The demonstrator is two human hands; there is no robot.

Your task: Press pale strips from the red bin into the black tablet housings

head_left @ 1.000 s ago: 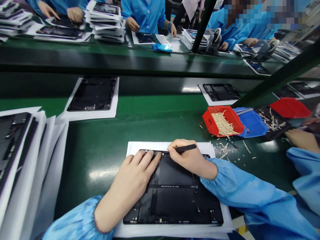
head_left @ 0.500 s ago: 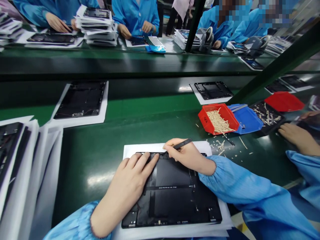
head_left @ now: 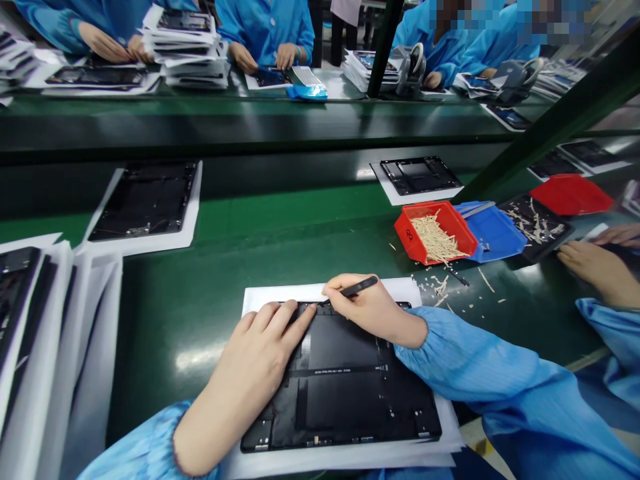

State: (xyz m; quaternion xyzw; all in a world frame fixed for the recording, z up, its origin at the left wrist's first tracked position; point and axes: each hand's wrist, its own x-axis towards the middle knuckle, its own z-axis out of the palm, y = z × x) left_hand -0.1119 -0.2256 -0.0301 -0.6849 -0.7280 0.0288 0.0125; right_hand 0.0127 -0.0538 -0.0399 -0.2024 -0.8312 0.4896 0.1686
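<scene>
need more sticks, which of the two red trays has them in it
The red tray nearest the right hand, just left of the blue tray: a pile of pale sticks lies in it. The other red tray, farther right, shows none.

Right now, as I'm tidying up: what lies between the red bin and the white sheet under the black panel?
Loose pale slivers scattered on the green bench, in the head view.

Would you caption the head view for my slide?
Left hand rests on a black panel; right hand holds a black stylus at its top edge.
</scene>
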